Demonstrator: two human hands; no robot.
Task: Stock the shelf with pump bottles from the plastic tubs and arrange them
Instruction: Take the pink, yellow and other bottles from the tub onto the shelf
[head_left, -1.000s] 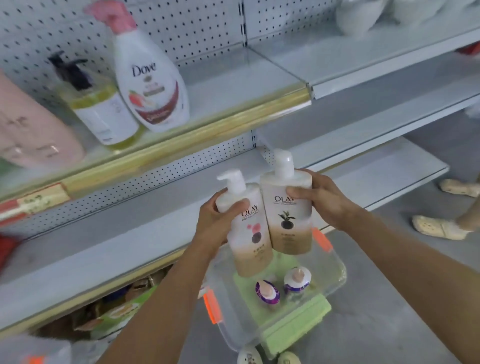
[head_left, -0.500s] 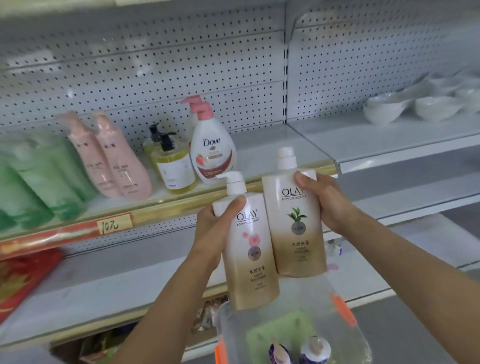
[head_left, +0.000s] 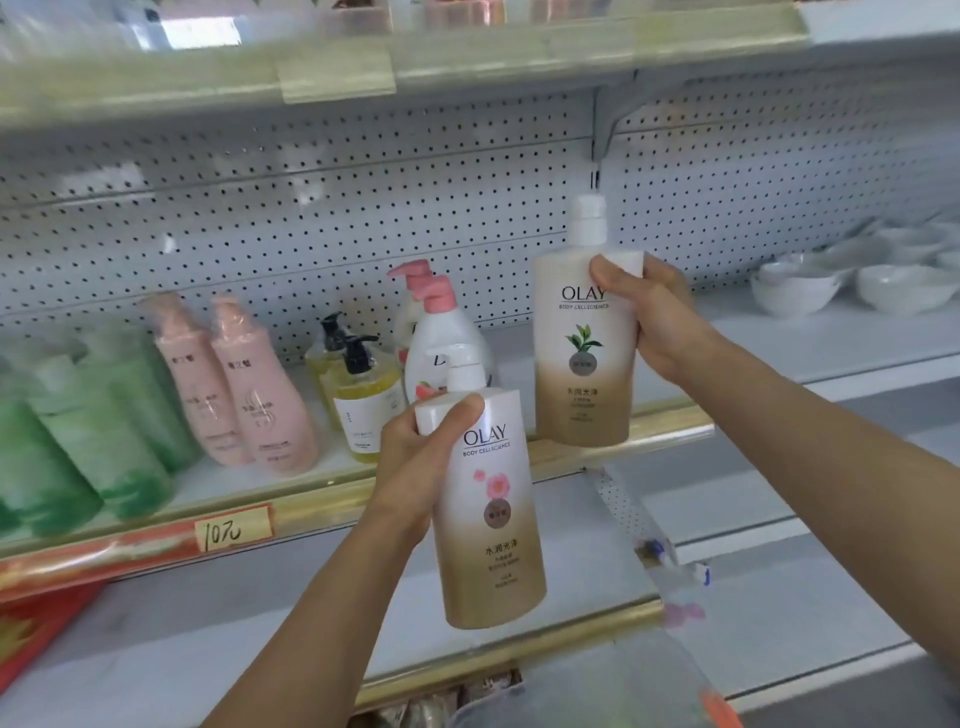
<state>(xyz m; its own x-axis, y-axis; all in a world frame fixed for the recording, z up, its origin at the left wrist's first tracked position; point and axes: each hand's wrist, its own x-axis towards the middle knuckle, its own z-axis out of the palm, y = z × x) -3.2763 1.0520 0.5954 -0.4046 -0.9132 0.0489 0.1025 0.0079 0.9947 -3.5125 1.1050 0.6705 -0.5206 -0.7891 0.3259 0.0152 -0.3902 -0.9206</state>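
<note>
My left hand (head_left: 415, 457) grips a white-and-gold Olay pump bottle with a pink flower label (head_left: 493, 525) by its shoulder, held in front of the lower shelf. My right hand (head_left: 649, 317) grips a second Olay pump bottle with a green leaf label (head_left: 584, 358), raised higher, its base just above the gold front rail of the middle shelf (head_left: 670, 431). On that shelf stand a white Dove bottle with a pink pump (head_left: 441, 343), two yellow bottles with black pumps (head_left: 363, 395), two pink bottles (head_left: 249, 405) and several green bottles (head_left: 88, 441). The plastic tub's rim (head_left: 587, 691) shows at the bottom.
A pegboard back wall (head_left: 363, 218) runs behind the middle shelf, with another shelf (head_left: 332, 78) overhead. White bowls (head_left: 852, 280) sit on the shelf section to the right. A "10" price tag (head_left: 234, 530) hangs on the rail. A bare white lower shelf (head_left: 182, 623) lies below.
Both hands have lifted the Olay bottles up from the tub. The right hand's bottle has risen higher and apart from the left one, up to the middle shelf's edge.
</note>
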